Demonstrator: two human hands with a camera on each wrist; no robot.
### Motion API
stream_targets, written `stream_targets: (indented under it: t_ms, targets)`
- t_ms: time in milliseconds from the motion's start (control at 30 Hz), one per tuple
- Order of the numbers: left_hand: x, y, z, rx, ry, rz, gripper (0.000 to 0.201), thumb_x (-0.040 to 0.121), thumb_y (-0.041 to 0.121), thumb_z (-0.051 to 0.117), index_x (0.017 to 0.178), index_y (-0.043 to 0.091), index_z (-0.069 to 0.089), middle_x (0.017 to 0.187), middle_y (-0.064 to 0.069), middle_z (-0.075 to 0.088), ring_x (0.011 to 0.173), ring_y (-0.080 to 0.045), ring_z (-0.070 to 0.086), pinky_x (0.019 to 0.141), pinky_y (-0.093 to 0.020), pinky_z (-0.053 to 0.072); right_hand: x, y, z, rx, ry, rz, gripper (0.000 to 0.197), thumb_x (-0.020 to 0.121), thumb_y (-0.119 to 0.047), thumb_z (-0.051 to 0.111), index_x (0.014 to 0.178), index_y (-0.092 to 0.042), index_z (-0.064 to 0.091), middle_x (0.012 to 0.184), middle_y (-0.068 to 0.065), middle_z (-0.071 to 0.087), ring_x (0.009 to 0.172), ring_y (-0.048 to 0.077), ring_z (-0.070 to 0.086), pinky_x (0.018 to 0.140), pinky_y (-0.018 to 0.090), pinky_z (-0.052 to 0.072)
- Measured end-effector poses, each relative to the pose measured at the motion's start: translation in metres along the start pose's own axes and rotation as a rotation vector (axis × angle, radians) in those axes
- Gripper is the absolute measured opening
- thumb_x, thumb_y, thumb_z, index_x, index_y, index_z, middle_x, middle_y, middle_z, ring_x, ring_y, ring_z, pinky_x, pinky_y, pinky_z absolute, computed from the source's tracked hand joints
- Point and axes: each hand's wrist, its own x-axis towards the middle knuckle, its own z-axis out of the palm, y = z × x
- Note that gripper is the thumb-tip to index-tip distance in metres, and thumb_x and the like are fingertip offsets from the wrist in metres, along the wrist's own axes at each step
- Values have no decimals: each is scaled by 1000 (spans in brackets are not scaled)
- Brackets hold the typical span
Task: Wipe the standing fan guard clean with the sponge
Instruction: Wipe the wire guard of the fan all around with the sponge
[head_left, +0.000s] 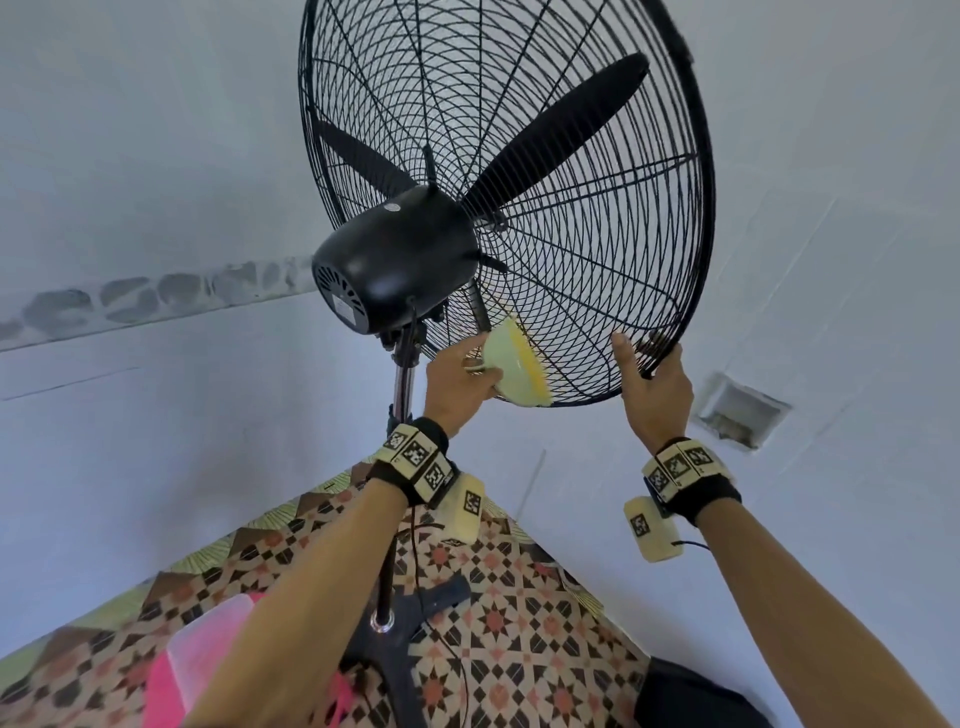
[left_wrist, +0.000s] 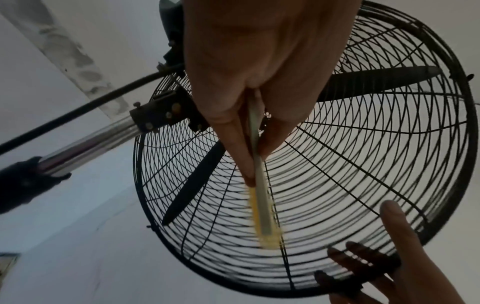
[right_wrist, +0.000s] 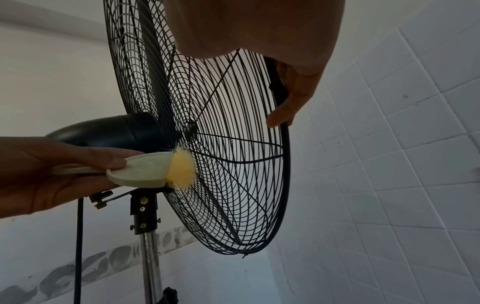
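Your left hand (head_left: 457, 384) grips the sponge (head_left: 517, 370), fingers and thumb curled round its pale green back, and its yellow face is against the rear wires of the guard (head_left: 597, 270), low down, just beside the motor housing (head_left: 395, 254). In the left wrist view the sponge (left_wrist: 262, 207) shows edge-on, pinched between thumb and fingers, its yellow side blurred against the wires.

Your right hand (head_left: 655, 387) holds the guard's bottom rim (head_left: 670, 348): the thumb lies straight along the outside, while the other fingers hook through the wires from the far side, as the left wrist view shows.

The guard (right_wrist: 228, 156) encloses dark blades (head_left: 561, 135), apart from the wires. A pink and clear plastic container (head_left: 202, 660) sits on the floor at lower left; you cannot tell what is in it.

The fan stands on a chrome pole (right_wrist: 149, 265) with a dark cross base (head_left: 410, 618) and a black cord (right_wrist: 78, 246) hanging beside it. The floor (head_left: 509, 597) is patterned tile in brown, cream and pink. The walls (right_wrist: 389, 185) are pale tile, with a grey patterned band (head_left: 145, 301) running along one and a small recessed box (head_left: 740, 410) in the other.
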Motion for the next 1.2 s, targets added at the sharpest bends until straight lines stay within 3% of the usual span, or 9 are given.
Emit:
stream_targets:
  t_ms: [167, 267, 433, 600, 667, 767, 867, 1000, 1200]
  targets:
    - [14, 11, -10, -48, 217, 65, 52, 87, -2, 63, 135, 17, 66, 118, -9, 67, 109, -24, 66, 76, -43, 65, 1, 6, 2, -32, -9, -3, 66, 86, -85, 50, 117, -26, 44, 88, -4, 62, 87, 26, 65, 83, 42, 54]
    - [9, 12, 6, -34, 245, 126, 57, 86, 7, 60, 141, 23, 62, 121, -3, 65, 112, -22, 65, 79, -45, 65, 1, 5, 5, -30, 1, 8, 72, 87, -85, 49, 124, -23, 46, 93, 0, 66, 91, 26, 67, 85, 42, 53]
    - [-5, -12, 18, 76, 39, 105, 61, 92, 3, 60, 151, 18, 52, 132, -12, 61, 99, -17, 69, 74, -48, 65, 1, 6, 7, -22, 42, -8, 87, 88, -85, 48, 138, -13, 44, 105, 11, 72, 98, 30, 67, 90, 46, 54]
    - [-3, -6, 1, 101, 282, 260, 58, 99, 11, 57, 155, 23, 47, 113, 6, 67, 94, -9, 66, 80, -31, 62, 1, 7, 9, 2, 42, -14, 67, 86, -86, 50, 118, -27, 46, 96, 4, 70, 90, 26, 67, 84, 40, 52]
    - [1, -2, 7, 72, 315, 251, 59, 99, 11, 57, 156, 23, 45, 119, 0, 70, 98, -15, 68, 84, -34, 63, 1, 9, 11, 19, 50, -17, 65, 85, -87, 50, 114, -29, 46, 96, 4, 70, 89, 27, 68, 84, 41, 54]
    - [-5, -13, 25, 54, 238, 211, 61, 96, 13, 61, 155, 22, 46, 115, -4, 68, 99, -21, 69, 83, -47, 64, 1, 11, 13, 22, 60, -11, 68, 85, -88, 48, 116, -27, 46, 97, 3, 70, 89, 25, 67, 80, 38, 51]
    - [-13, -29, 23, -8, 71, 148, 59, 95, 11, 63, 152, 24, 51, 118, -10, 65, 99, -9, 69, 80, -50, 64, 2, 15, 17, 5, 70, 15, 89, 82, -92, 46, 129, -17, 48, 109, 4, 71, 101, 27, 67, 91, 46, 54]
    - [-3, -24, 11, -88, 212, 111, 63, 88, 21, 63, 150, 25, 53, 118, 2, 68, 98, -4, 69, 81, -49, 64, 4, 15, 20, -2, 71, 29, 98, 81, -93, 46, 138, -13, 45, 107, 9, 70, 99, 29, 67, 93, 50, 55]
    - [-18, -35, 37, 20, 106, 153, 62, 92, 19, 62, 153, 26, 49, 120, -6, 68, 108, -25, 68, 82, -46, 64, 2, 14, 20, -2, 101, 29, 86, 84, -90, 46, 128, -16, 46, 101, 13, 71, 92, 32, 68, 85, 49, 56]
